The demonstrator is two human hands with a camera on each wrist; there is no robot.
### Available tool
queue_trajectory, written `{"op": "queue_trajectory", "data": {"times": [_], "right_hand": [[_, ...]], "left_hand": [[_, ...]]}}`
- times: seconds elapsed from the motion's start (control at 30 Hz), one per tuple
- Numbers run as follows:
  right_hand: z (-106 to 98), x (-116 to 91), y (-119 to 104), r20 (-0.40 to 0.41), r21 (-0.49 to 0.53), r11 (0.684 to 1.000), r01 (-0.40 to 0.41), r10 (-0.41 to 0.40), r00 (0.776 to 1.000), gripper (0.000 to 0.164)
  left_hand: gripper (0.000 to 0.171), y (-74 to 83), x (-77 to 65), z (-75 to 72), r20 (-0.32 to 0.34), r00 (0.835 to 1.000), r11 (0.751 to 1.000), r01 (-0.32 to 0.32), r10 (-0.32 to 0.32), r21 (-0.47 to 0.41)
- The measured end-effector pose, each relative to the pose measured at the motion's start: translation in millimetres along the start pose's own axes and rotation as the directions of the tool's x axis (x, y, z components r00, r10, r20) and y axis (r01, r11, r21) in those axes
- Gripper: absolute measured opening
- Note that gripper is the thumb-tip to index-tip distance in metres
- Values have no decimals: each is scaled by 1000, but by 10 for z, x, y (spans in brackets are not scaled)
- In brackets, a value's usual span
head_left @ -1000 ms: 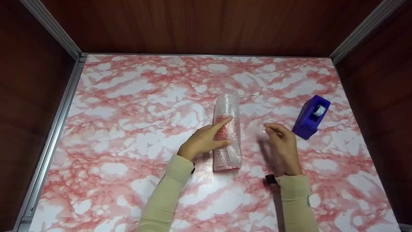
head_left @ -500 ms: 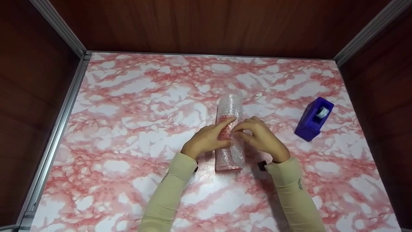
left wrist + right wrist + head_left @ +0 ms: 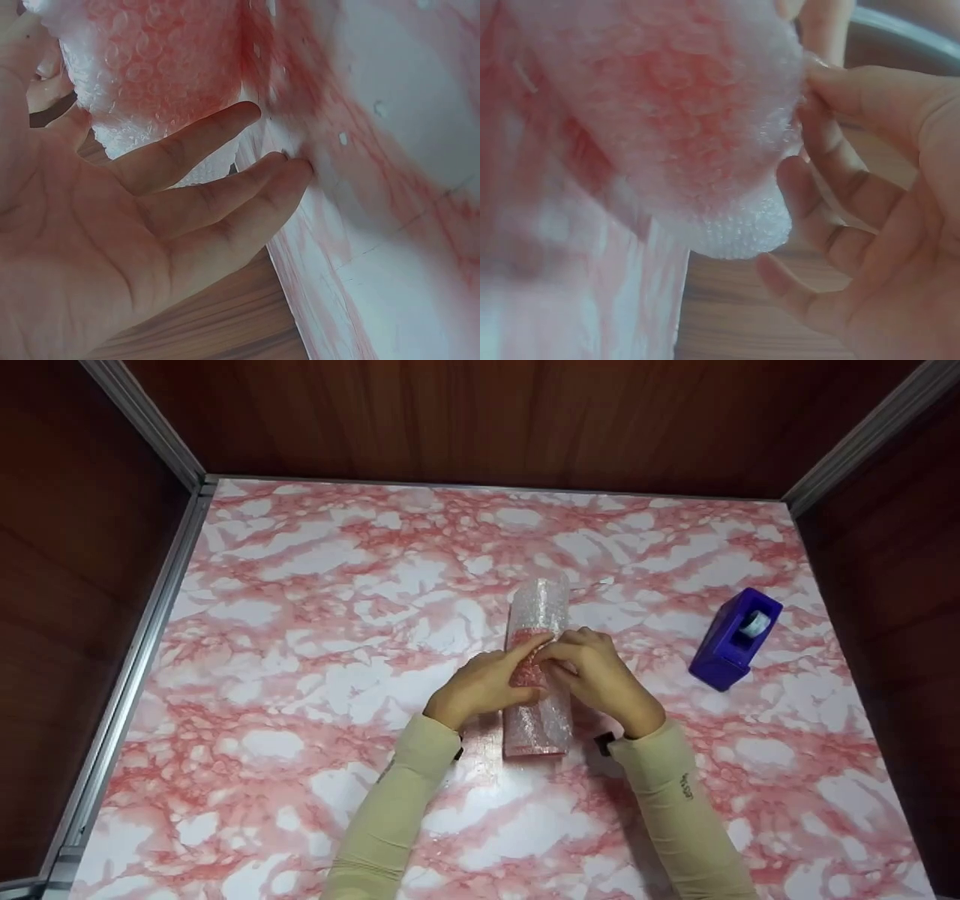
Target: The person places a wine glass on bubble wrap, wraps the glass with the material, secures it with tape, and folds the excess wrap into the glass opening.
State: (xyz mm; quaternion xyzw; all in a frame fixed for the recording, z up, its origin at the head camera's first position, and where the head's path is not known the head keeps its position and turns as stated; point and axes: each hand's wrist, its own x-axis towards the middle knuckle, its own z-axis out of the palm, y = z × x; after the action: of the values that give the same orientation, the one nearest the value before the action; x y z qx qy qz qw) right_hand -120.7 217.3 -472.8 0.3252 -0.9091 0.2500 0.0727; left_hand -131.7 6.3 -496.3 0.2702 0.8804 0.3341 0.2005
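Observation:
A roll-shaped bundle (image 3: 540,604) in clear bubble wrap, with something red showing through, lies lengthwise on the table. My left hand (image 3: 484,684) rests on it from the left, thumb and index finger spread across its top. In the left wrist view, the other fingers (image 3: 202,202) extend straight beside the bubble wrap (image 3: 150,56). From the right, my right hand (image 3: 598,673) reaches the bundle's upper surface. Its thumb and index finger pinch a small piece of clear tape (image 3: 819,60) against the wrap, while its other fingers curve loosely near the side. Most of the tape is hidden.
A purple tape dispenser (image 3: 724,652) with a roll of clear tape (image 3: 755,624) stands to the right on the red-and-white marbled table (image 3: 300,660). Dark wooden panels (image 3: 487,420) enclose the back and sides, with metal rails along the edges.
My right hand has come left from near the dispenser, bringing the tape onto the bundle, then shifted slightly farther left. The left hand keeps its place on the wrap.

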Motion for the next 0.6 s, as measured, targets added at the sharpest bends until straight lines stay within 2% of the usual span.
{"op": "queue_trajectory", "data": {"times": [0.17,0.27,0.33,0.4,0.5,0.57,0.6], "right_hand": [[40,-19,-42,-45,-140,990,18,-25,999,16],[54,-14,-46,-76,-171,985,19,-32,997,17],[50,-5,-39,-95,-170,985,-1,-15,995,24],[40,8,-20,-108,-131,991,-28,13,994,32],[26,18,31,-77,17,993,-116,117,990,44],[37,12,80,-27,145,969,-203,209,978,50],[48,6,105,3,201,946,-256,261,965,53]], "left_hand": [[87,-8,3,2,1,1000,1000,1,-1,2],[88,-10,7,1,-3,1000,1000,3,-3,12],[89,-10,10,2,-10,1000,1000,2,-2,21],[90,-7,9,3,-17,1000,1000,-4,4,21],[89,-16,-8,2,-23,1000,1000,-12,12,3],[86,-31,-31,-6,-10,1000,1000,-9,9,-23],[83,-41,-45,-14,-3,1000,999,0,0,-44]]}}
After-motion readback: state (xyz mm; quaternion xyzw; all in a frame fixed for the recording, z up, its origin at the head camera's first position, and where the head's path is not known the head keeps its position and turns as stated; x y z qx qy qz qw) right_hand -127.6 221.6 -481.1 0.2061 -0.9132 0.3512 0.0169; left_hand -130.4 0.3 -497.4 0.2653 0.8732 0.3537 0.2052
